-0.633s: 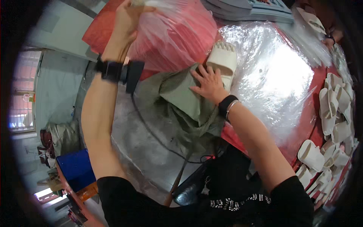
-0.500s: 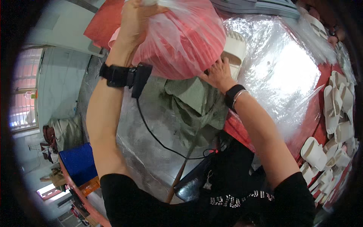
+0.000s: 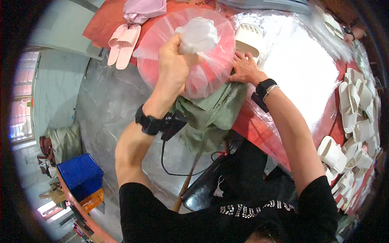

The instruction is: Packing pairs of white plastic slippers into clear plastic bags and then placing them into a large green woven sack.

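My left hand (image 3: 175, 60) is closed round the gathered part of a translucent plastic bag (image 3: 152, 38). A whitish bunched wad (image 3: 198, 35) puffs out above that fist, and the rest of the bag flares around it with red showing through. What the bag contains, if anything, I cannot make out. My right hand (image 3: 246, 71) lies palm down at the bag's right edge, its fingers apart and touching the near end of a cream slide sandal (image 3: 248, 39). Part of its thumb side is hidden by the bag.
A pair of pink slides (image 3: 123, 44) and a pink plastic bundle (image 3: 145, 10) lie on the red tabletop (image 3: 259, 135). Shiny clear plastic sheeting (image 3: 300, 56) covers its right part. White slides (image 3: 334, 154) are heaped far right. Green sacking (image 3: 214, 113) hangs below the bag.
My left hand has come down and to the right, drawing the bag in, so the pink slides now show. The bag looks smaller and gathered. My right hand has shifted slightly right.
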The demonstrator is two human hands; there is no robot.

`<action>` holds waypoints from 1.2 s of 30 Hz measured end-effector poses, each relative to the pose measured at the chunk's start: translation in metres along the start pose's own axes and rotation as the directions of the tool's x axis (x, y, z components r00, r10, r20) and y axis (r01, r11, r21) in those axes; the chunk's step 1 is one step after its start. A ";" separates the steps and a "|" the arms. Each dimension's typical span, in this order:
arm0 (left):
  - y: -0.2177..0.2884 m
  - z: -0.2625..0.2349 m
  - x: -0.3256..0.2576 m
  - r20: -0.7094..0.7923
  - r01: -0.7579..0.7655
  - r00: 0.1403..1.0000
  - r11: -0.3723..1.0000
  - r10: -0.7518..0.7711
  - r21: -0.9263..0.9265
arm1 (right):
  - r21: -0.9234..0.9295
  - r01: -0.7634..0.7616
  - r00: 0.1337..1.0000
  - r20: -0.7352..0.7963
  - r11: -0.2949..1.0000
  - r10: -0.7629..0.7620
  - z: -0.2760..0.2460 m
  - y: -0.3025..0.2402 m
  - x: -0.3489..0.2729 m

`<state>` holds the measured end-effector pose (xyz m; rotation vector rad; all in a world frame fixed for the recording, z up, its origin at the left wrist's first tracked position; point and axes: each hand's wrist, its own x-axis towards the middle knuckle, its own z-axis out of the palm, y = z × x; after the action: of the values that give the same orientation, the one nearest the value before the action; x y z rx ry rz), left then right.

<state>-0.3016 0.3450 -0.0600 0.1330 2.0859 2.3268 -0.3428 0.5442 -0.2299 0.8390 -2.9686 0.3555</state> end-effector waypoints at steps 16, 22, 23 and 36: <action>-0.044 -0.007 0.013 0.176 0.038 0.983 0.993 -0.057 0.109 | -0.051 -0.076 0.960 -0.273 0.996 0.059 -0.034 -0.042 -0.063; -0.041 -0.083 -0.047 -0.431 -0.401 0.744 0.857 0.511 0.324 | 0.144 0.487 0.870 0.005 0.861 -0.493 -0.026 -0.115 -0.101; -0.055 -0.100 -0.060 -0.598 -0.381 0.701 0.913 0.388 0.146 | 0.145 0.491 0.868 0.003 0.859 -0.497 -0.020 -0.119 -0.104; -0.393 -0.069 -0.100 -0.062 0.257 0.741 0.197 -0.668 0.946 | 0.459 0.365 0.833 0.227 0.810 -0.504 -0.061 -0.110 -0.118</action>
<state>-0.2256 0.3133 -0.4629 -0.0822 2.4129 0.4675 -0.1863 0.5276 -0.1590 1.7671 -2.8804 0.8891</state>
